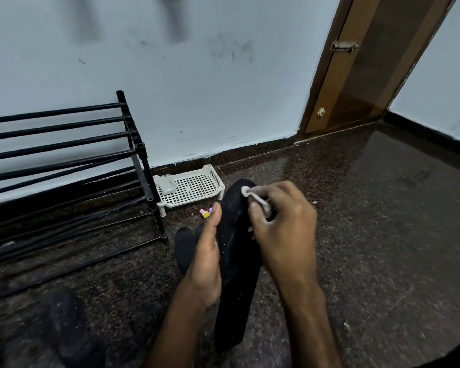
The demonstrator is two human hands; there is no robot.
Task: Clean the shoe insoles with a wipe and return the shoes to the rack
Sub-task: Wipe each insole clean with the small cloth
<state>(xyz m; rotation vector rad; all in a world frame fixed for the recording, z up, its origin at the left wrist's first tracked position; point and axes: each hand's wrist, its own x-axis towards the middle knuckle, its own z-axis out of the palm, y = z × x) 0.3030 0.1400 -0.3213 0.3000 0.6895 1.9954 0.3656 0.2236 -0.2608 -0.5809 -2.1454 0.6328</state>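
While the black rack (pixel 64 144) fills left frame against the wall, a white tray (pixel 194 187) stands just right of it, with a second insole (pixel 185 248) flat on the floor below. At centre frame, the left hand (pixel 206 261) grips the black insole (pixel 237 261) along its left edge, mid-length. Just right, the right hand (pixel 284 229) pinches a white wipe (pixel 252 197) against the insole's upper end, above the left grip.

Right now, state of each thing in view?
insole: held up by left hand
wipe: bunched, pinched in right hand, on insole's far end
second insole: flat on floor
rack: standing by wall
tray: on floor, holds small box
door: looks shut
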